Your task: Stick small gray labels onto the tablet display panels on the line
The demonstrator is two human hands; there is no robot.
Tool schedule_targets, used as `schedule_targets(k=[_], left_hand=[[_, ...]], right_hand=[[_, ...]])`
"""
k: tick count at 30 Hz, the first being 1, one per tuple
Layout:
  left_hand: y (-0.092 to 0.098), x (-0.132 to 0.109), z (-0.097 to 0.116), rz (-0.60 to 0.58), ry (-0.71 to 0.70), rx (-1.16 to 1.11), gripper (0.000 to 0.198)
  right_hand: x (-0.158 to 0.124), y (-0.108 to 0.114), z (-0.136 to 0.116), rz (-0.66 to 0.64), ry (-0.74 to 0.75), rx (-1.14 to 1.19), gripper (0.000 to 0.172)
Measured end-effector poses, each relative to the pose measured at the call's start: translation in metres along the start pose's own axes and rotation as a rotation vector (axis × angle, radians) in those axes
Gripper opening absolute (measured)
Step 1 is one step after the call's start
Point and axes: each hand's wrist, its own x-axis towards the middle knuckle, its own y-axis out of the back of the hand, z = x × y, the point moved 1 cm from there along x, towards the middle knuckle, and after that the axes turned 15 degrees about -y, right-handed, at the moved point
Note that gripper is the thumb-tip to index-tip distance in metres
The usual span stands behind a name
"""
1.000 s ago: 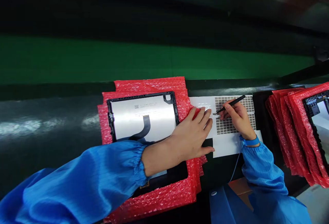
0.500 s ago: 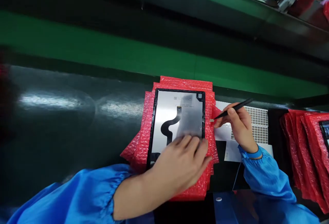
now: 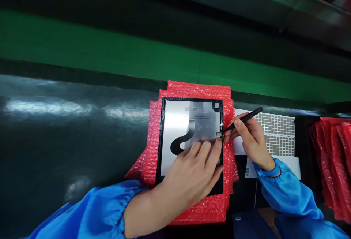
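A tablet back panel (image 3: 179,129) with a silver face, black frame and a curved black flex cable lies on a stack of red bubble wrap (image 3: 200,89). My left hand (image 3: 192,173) rests flat on the panel's lower right part, fingers spread. My right hand (image 3: 251,140) pinches black tweezers (image 3: 242,119) whose tip touches the panel's right edge, carrying a tiny grey piece. Both arms wear blue sleeves.
A white sheet with grids of small grey stickers (image 3: 276,133) lies right of the panel. More red bubble-wrapped panels (image 3: 333,158) are stacked at far right. A green conveyor belt (image 3: 109,56) runs behind the dark glossy bench (image 3: 68,129).
My right hand carried the tweezers from the sticker sheet left to the panel's right edge. My left hand slid from the sheet onto the panel. The view shifted left.
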Motion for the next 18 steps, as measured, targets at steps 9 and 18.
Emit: schedule_targets(k=[9, 18], left_hand=[[0.002, 0.0008, -0.0009, 0.001, -0.006, -0.025, 0.052], [0.0024, 0.0014, -0.0009, -0.017, -0.002, -0.011, 0.058]], right_hand=[[-0.0002, -0.0006, 0.0005, -0.019, -0.012, 0.042, 0.026], [-0.001, -0.0013, 0.0003, -0.004, -0.014, 0.026, 0.027]])
